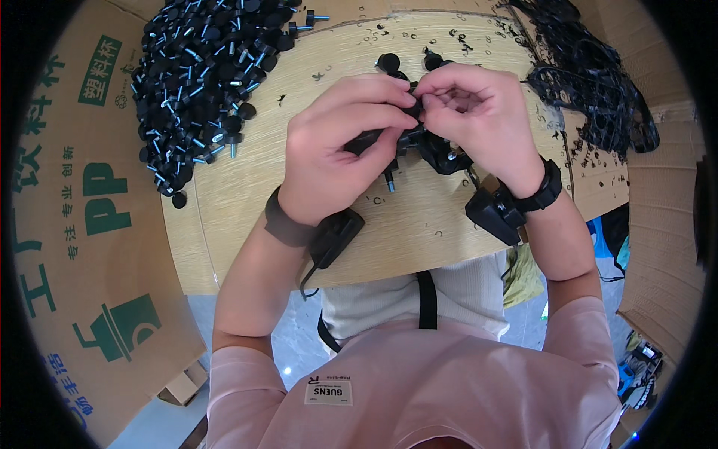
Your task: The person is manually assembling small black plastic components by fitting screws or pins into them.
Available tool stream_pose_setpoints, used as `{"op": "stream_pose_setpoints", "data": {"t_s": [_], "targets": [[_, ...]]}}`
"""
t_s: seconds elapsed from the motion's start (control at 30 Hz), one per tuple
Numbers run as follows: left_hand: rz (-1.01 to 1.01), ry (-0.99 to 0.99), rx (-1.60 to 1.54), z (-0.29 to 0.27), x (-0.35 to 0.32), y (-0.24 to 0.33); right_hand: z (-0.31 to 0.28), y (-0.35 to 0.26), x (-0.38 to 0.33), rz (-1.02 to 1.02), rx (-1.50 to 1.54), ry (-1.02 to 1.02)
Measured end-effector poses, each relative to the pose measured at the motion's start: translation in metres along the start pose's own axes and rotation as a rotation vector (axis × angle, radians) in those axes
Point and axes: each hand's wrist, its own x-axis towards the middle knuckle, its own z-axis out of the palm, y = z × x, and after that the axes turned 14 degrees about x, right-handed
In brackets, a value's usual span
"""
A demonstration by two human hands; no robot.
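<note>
My left hand (348, 142) is closed, thumb and fingers pressed around a black knob screw (413, 107) that is mostly covered by the fingertips. My right hand (479, 108) meets it at the same spot, thumb and forefinger pinched together; what they grip is too small and hidden to name. Under and between both hands lie several more black knob screws (443, 156), one with its bluish metal thread (390, 182) pointing toward me. Just beyond the fingers stand two round black heads, a left one (388, 62) and a right one (432, 60).
A large heap of black knob screws (206, 75) covers the table's far left. Tangled black rubber webbing (591, 82) lies at the far right, with tiny black rings (464, 41) scattered nearby. Cardboard walls (97, 187) enclose both sides. Black boxes (336, 238) hang at my wrists.
</note>
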Motion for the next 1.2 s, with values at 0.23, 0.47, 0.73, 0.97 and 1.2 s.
{"op": "stream_pose_setpoints", "data": {"t_s": [0.23, 0.47, 0.73, 0.97, 1.2], "targets": [[-0.249, 0.086, -0.080, 0.007, 0.003, 0.016, 0.001, 0.007, 0.000, -0.043, 0.075, 0.011], [-0.002, -0.056, 0.053, -0.003, -0.001, 0.003, -0.009, 0.007, 0.007, 0.117, 0.206, -0.066], [-0.156, 0.095, -0.062, 0.001, -0.001, 0.006, -0.005, 0.003, 0.007, 0.053, 0.275, -0.102], [-0.107, 0.100, 0.039, 0.002, 0.000, 0.008, -0.002, 0.008, 0.002, -0.017, 0.241, -0.139], [-0.219, 0.140, -0.128, 0.004, 0.000, 0.010, -0.001, 0.009, 0.003, -0.158, 0.126, -0.130]]}}
